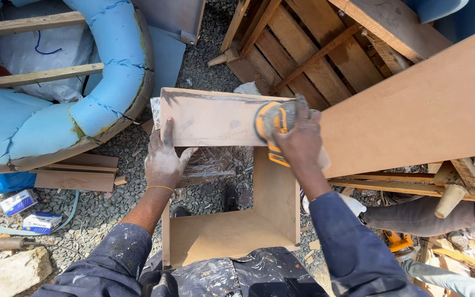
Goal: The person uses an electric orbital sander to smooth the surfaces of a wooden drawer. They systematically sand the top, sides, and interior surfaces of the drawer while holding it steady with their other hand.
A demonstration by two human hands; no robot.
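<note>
At the bottom centre stands an open wooden box point(232, 220). Above it, at mid-frame, the left hand point(164, 157) lies flat, fingers spread, on the box's top board point(210, 118), gripping nothing. Just right, the right hand point(298, 137) is closed around a yellow sander point(270, 124) on that board. Upper left, blue foam padding point(111, 66).

From my seat the head view is bright, under hard daylight from overhead. Shadows are short and crisp: one lies under the blue foam frame point(117, 71) at ten o'clock, another inside the open wooden box point(232, 231) near six. The large board point(419, 104) at two o'clock looks pale and slightly washed out. Focus is sharp across the centre. I see wide-angle bending toward the edges, and my dark sleeves point(353, 247) at the bottom look stretched and slightly soft.
</note>
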